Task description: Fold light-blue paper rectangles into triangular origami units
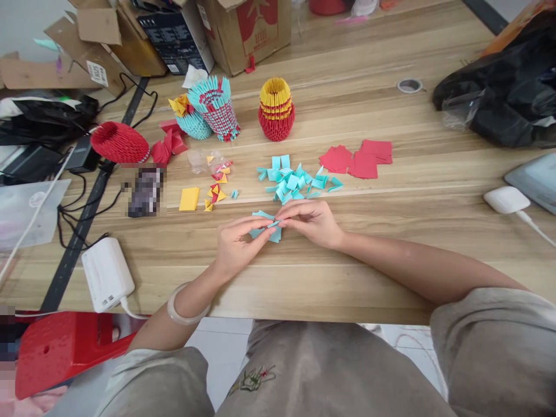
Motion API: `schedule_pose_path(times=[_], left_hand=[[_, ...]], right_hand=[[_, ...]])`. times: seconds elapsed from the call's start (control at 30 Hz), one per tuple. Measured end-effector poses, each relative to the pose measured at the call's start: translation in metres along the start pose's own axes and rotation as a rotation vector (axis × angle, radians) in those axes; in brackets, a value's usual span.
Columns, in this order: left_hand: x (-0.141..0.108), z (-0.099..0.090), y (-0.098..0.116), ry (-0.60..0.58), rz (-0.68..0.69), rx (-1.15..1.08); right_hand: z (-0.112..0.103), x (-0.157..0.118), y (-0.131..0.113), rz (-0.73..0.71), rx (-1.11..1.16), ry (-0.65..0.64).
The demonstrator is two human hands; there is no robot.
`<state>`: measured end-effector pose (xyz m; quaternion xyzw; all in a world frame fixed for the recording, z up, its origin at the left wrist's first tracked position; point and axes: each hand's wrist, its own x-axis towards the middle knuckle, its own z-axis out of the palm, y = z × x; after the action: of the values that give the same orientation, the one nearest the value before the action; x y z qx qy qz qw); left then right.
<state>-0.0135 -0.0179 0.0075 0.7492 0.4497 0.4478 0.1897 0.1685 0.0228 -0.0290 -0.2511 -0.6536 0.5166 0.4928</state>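
Between both sets of fingertips is a small folded piece of light blue paper [273, 223], seen nearly edge-on. My left hand [238, 240] pinches its left end, thumb below and fingers above. On the other end, my right hand [313, 223] is closed in a pinch. Flat light blue paper sheets [274, 236] lie on the table just under the fingertips, partly covered by them. Beyond my hands is a loose heap of folded light blue paper pieces [293, 181]. Red paper sheets [365, 164] lie to its right.
Yellow paper sheets [189, 199] and small yellow folded pieces [217, 193] lie left. Behind stand a red-and-yellow paper vase [277, 110], a blue-and-red one [219, 110] and a red one [119, 142]. A white power bank [108, 274] sits near-left; a tape roll [409, 86] lies far right.
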Motion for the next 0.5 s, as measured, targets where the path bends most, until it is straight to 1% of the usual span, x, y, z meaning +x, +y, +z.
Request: schedule_pose_path(times=[0.17, 0.5], left_hand=[[0.0001, -0.0006, -0.0006, 0.003, 0.017, -0.017], [-0.0004, -0.0020, -0.0012, -0.032, -0.023, -0.039]], right_hand=[[0.0004, 0.0000, 0.0001, -0.053, -0.011, 0.001], [0.0003, -0.0002, 0.0002, -0.054, -0.038, 0.006]])
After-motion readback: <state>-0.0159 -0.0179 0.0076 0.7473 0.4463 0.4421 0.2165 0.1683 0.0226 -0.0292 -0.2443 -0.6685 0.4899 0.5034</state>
